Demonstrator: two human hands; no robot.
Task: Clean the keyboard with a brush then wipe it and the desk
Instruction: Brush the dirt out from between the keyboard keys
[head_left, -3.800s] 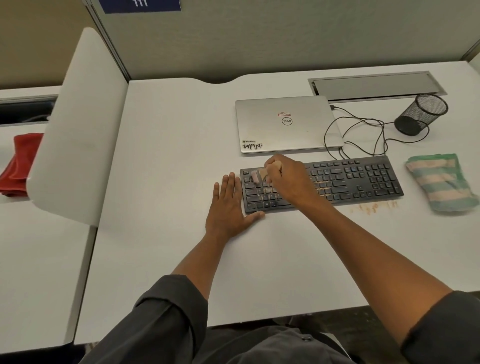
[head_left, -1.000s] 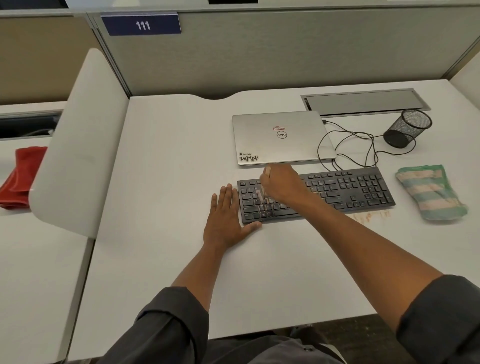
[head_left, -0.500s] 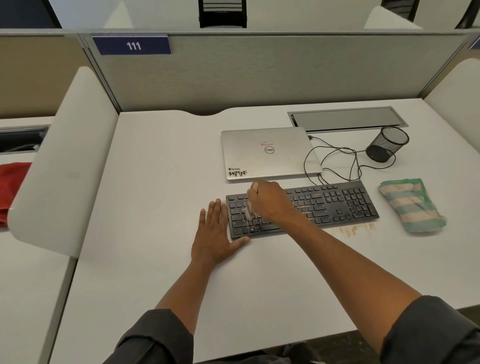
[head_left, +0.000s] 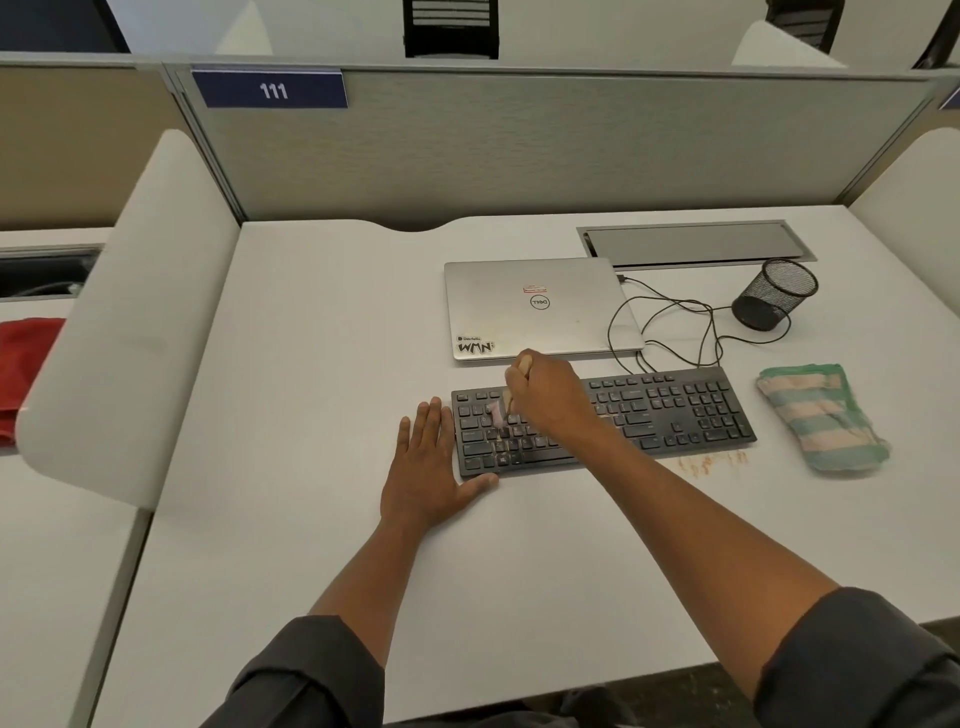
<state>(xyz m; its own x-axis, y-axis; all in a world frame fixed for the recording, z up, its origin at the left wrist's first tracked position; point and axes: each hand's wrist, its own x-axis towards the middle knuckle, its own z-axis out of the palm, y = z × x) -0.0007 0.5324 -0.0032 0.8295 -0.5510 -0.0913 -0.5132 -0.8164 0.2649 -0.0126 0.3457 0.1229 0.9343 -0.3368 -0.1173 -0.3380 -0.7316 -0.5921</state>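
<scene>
brushing step | right hand (head_left: 548, 397) grip clenched on brush (head_left: 503, 408), bristles on keyboard (head_left: 675, 410) just below | left hand (head_left: 426, 467) released, flat on counter (head_left: 311, 364), bracing keyboard's end | next: sweep rightward, then cloth (head_left: 821, 418) well right

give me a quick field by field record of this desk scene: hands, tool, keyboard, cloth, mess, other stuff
left hand: left hand lies flat on the desk, against the keyboard's left end
right hand: right hand grips the brush over the left half of the keys
keyboard: black keyboard, in front of the closed laptop
cloth: striped cloth lies untouched, right of the keyboard
mess: orange smear on the desk by the keyboard's near right edge
other: mesh cup, tangled cable
</scene>
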